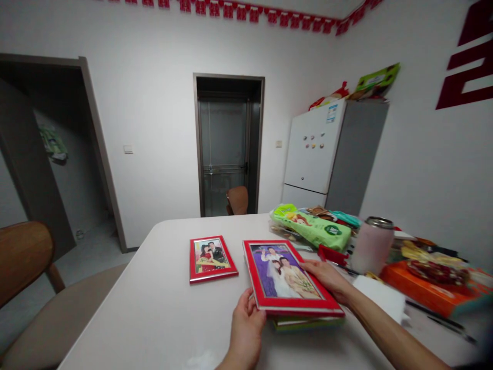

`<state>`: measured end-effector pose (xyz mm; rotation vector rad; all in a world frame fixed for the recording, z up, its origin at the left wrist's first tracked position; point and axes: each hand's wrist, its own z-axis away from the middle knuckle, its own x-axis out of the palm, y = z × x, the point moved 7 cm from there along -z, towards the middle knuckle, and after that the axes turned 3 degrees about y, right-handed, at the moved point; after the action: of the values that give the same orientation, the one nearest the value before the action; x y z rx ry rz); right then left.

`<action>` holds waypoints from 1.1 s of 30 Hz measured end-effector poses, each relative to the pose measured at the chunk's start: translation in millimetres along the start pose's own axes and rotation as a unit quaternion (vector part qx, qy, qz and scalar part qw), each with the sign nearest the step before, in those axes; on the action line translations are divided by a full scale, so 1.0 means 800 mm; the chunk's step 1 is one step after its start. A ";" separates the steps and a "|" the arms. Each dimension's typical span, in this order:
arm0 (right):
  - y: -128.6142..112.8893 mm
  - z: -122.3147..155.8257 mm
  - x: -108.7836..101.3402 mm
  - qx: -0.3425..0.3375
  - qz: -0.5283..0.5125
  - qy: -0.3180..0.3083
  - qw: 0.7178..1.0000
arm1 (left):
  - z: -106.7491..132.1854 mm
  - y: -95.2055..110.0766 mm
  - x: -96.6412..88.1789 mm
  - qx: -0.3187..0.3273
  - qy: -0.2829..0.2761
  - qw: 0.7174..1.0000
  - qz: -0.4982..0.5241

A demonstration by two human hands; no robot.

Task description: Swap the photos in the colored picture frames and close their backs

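A large red-framed photo (288, 277) lies on top of a thin stack with a green-edged item (308, 324) under it, on the white table (154, 313). My left hand (246, 329) grips the frame's near-left corner, thumb on top. My right hand (327, 277) holds its right edge, fingers curled along the side. A smaller red-framed photo (211, 258) lies flat on the table to the left, apart from both hands.
A pink cup with a metal rim (372, 245), a green snack pack (311, 226), an orange box (431, 288) and white paper (381, 298) crowd the table's right side. A wooden chair (26, 257) stands at the left. A white fridge (319, 154) is behind.
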<state>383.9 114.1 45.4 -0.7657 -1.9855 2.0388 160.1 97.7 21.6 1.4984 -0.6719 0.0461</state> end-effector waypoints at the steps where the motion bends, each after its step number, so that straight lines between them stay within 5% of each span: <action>1: 0.006 -0.009 -0.004 0.006 0.010 -0.009 1.000 | -0.004 -0.007 0.007 0.013 -0.007 1.000 -0.025; 5: 0.029 -0.028 -0.012 0.013 0.069 -0.025 0.997 | -0.011 -0.017 0.018 0.070 -0.025 0.982 -0.176; 9: 0.039 -0.035 -0.014 -0.015 0.123 -0.001 0.992 | -0.009 -0.018 0.008 0.081 -0.007 0.900 -0.429; 16: 0.023 -0.029 -0.011 -0.072 0.232 0.071 0.968 | -0.043 -0.010 -0.051 0.060 0.022 0.808 -0.586; 19: -0.013 0.011 0.029 -0.180 0.252 0.065 0.949 | -0.071 0.012 -0.091 0.076 0.044 0.763 -0.640; 23: -0.048 0.089 0.122 -0.297 0.240 -0.035 0.924 | -0.087 0.035 -0.128 0.071 0.041 0.719 -0.690; 27: -0.036 0.129 0.191 -0.307 0.240 -0.097 0.916 | -0.049 0.048 -0.132 0.077 0.021 0.689 -0.721; 33: 0.030 0.126 0.214 -0.244 0.264 -0.075 0.930 | 0.064 0.030 -0.128 0.129 -0.028 0.645 -0.753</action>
<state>195.0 106.7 -19.6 -1.4141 -2.6523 1.8952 46.6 91.3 -4.6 1.9187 0.7546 -1.2369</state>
